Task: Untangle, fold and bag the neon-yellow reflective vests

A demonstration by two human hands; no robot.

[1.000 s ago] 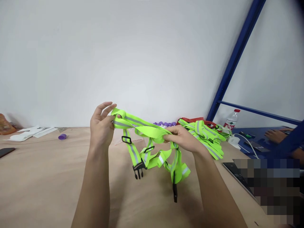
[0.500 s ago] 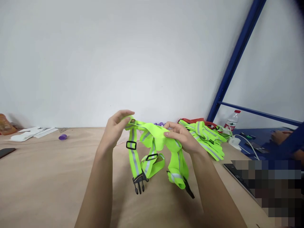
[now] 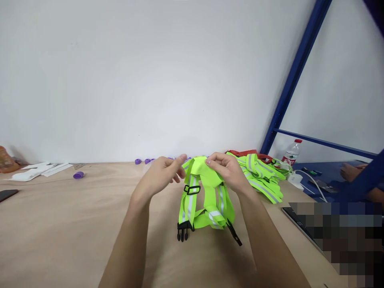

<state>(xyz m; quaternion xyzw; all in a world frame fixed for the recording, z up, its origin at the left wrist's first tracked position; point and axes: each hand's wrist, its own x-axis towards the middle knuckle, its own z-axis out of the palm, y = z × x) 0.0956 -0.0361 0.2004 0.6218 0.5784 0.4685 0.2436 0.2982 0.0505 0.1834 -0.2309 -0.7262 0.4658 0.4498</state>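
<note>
A bundle of neon-yellow straps (image 3: pixel 210 172) with grey reflective stripes hangs from my right hand (image 3: pixel 228 170), whose thumb and fingers pinch its top edge. My left hand (image 3: pixel 168 173) is at the bundle's upper left, thumb extended and fingers apart; whether its fingertips touch the strap is hard to see. Below on the left hangs a black buckle (image 3: pixel 184 231) with prongs. Two black slide adjusters (image 3: pixel 192 190) overlap on the left straps. A second black buckle piece (image 3: pixel 234 233) dangles at the lower right.
More neon straps (image 3: pixel 262 176) and red fabric lie on the brown table (image 3: pixel 75 232) at right, near a bottle (image 3: pixel 292 153) and a tablet (image 3: pixel 300 224). Purple caps (image 3: pixel 78 175) and white pieces (image 3: pixel 33 171) sit left. Another person's hand (image 3: pixel 351 172) shows beyond the blue frame.
My left hand has moved right and loosened from the strap's left end. The left straps and buckle have swung right, narrowing the bundle. My right hand keeps its pinch.
</note>
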